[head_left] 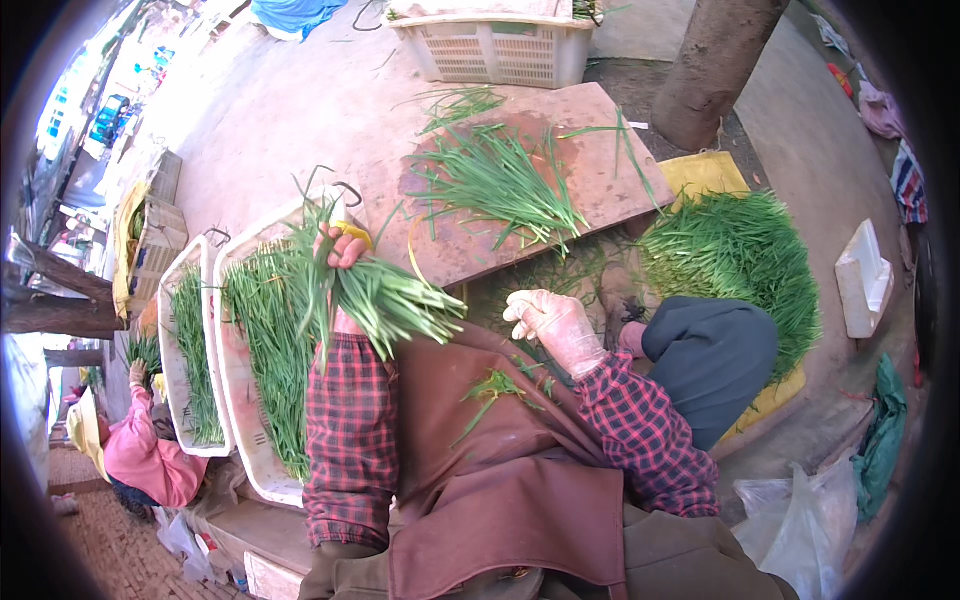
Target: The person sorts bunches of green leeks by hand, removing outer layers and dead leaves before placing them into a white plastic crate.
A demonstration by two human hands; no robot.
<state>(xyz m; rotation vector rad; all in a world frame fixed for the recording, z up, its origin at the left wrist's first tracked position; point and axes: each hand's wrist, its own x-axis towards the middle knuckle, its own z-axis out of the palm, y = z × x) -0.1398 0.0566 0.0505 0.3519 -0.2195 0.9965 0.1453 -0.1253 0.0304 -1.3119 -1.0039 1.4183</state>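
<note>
My left hand is closed around a bunch of garlic chives, above the rim of a white crate. Their pale stem ends point right, and the green leaf tips hang to the left. Something yellow wraps part of this hand, and a thin yellow strip shows beside the bunch. In a pale, thin glove, my right hand is raised over my lap with its fingers curled together; what they hold, if anything, is hidden. Ahead, a loose pile of chives lies on a reddish board.
Chives fill the white crate and a narrower one beside it. A big chive heap rests on yellow sacking at right. A tree trunk and pale crate stand beyond. Someone in pink works at far left.
</note>
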